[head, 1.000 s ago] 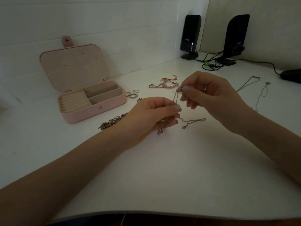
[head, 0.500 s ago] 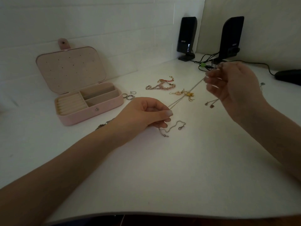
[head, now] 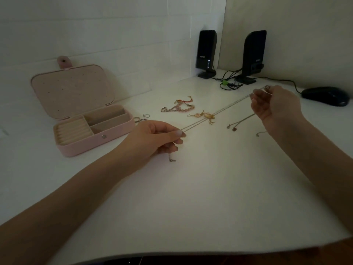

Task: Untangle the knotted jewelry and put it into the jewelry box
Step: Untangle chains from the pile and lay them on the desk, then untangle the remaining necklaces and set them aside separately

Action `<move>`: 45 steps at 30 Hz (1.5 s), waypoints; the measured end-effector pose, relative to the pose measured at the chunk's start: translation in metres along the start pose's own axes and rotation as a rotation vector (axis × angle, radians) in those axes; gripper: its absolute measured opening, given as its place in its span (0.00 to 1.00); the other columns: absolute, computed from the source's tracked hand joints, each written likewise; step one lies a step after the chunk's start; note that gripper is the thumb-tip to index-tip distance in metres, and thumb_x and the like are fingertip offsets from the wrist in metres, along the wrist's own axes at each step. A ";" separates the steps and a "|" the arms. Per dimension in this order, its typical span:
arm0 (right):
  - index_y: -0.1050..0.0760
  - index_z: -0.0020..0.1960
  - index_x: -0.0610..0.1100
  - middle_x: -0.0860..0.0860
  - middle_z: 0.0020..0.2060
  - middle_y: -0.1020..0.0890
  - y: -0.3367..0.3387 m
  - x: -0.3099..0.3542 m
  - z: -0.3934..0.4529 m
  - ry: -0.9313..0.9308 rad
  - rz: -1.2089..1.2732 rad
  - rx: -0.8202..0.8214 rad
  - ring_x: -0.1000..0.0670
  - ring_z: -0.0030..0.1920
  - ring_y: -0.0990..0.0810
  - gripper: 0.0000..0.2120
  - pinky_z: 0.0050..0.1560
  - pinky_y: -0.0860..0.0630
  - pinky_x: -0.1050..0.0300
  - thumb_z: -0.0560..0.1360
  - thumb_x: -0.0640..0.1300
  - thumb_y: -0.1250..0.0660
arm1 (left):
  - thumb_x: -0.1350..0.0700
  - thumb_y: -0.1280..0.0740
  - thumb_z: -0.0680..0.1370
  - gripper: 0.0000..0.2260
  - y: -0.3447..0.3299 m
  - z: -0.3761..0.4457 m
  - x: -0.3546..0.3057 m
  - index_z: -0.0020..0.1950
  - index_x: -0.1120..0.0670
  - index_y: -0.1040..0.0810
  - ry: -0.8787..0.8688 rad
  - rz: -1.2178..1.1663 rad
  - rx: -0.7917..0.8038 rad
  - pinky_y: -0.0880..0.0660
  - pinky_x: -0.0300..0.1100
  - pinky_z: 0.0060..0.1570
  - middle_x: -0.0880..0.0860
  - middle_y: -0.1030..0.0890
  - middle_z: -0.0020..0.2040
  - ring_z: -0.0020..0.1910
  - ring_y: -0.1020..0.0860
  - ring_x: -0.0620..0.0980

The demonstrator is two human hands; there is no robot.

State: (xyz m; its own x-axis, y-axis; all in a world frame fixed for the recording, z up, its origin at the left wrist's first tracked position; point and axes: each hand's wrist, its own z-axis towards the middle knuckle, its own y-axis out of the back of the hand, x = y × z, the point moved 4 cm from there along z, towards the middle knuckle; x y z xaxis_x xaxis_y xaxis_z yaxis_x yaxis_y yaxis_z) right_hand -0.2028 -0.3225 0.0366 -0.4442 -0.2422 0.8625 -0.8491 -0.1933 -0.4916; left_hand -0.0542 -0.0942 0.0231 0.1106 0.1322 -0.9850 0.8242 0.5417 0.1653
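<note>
The thin silver chain (head: 215,113) spans taut above the table between left hand (head: 156,139) and right hand (head: 275,106), both pinching it. Light, limp, probably snag-prone (grip near ends); jewelry box (head: 114,134) stands open.

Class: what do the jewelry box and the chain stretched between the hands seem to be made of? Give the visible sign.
Jewelry box: pink, matte, probably faux leather with a velvety lining; metal snap.
Chain: thin, silvery, glinting, likely metal.
</note>
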 end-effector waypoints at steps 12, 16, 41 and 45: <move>0.31 0.40 0.42 0.51 0.28 0.25 0.022 0.021 0.013 -0.091 0.051 0.124 0.56 0.25 0.32 0.09 0.25 0.34 0.67 0.78 0.38 0.44 | 0.63 0.32 0.76 0.05 -0.020 -0.011 -0.012 0.49 0.58 0.17 -0.098 -0.049 -0.105 0.23 0.32 0.35 0.51 0.16 0.36 0.29 0.22 0.41; 0.29 0.40 0.43 0.52 0.25 0.27 0.047 0.047 0.032 0.000 -0.061 0.087 0.57 0.24 0.32 0.09 0.24 0.35 0.67 0.79 0.37 0.43 | 0.60 0.30 0.75 0.04 -0.055 -0.013 -0.029 0.47 0.56 0.16 -0.117 -0.039 -0.045 0.21 0.34 0.40 0.52 0.14 0.39 0.30 0.20 0.42; 0.18 0.49 0.37 0.41 0.48 0.17 0.148 0.080 0.146 0.530 -1.230 -0.094 0.43 0.50 0.21 0.07 0.48 0.30 0.58 0.74 0.39 0.31 | 0.62 0.27 0.72 0.07 -0.191 0.032 -0.025 0.45 0.51 0.14 -0.176 0.264 -0.057 0.29 0.25 0.37 0.41 0.17 0.34 0.34 0.20 0.36; 0.19 0.52 0.38 0.42 0.47 0.18 0.149 0.078 0.155 0.532 -1.236 -0.101 0.45 0.48 0.22 0.08 0.45 0.32 0.61 0.74 0.39 0.30 | 0.59 0.28 0.73 0.08 -0.196 0.029 -0.028 0.48 0.48 0.15 -0.306 0.462 -0.037 0.32 0.22 0.39 0.36 0.21 0.37 0.36 0.23 0.31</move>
State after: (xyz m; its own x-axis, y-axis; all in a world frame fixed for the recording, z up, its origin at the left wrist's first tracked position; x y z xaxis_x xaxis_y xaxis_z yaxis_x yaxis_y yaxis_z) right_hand -0.3197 -0.5171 0.0122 0.5841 0.4377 0.6835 -0.7776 0.0602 0.6259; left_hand -0.2028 -0.2277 0.0165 0.6166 0.1191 -0.7782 0.6324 0.5139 0.5796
